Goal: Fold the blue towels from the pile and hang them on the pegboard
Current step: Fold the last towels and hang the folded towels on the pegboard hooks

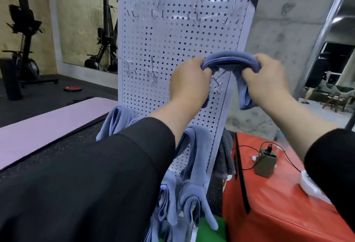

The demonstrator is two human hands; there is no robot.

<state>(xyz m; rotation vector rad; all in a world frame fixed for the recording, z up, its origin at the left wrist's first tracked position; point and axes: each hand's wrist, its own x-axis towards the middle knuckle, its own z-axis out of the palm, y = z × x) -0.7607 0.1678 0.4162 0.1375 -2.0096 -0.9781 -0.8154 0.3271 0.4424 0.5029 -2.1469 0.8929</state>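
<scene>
A pegboard (172,40) stands at centre frame, hooks (217,84) on its face. Two hands (189,82) (266,80) hold a towel (230,61) before it at centre right. More towels (194,164) hang at its lower part. A mat (38,126) lies left, a box (266,163) on a pad (278,203) lower right.

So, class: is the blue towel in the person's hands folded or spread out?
Folded: the blue towel is bunched in layers between the left hand and right hand.

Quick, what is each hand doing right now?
Left hand: gripping the folded blue towel.
Right hand: gripping the same towel's other end.
</scene>
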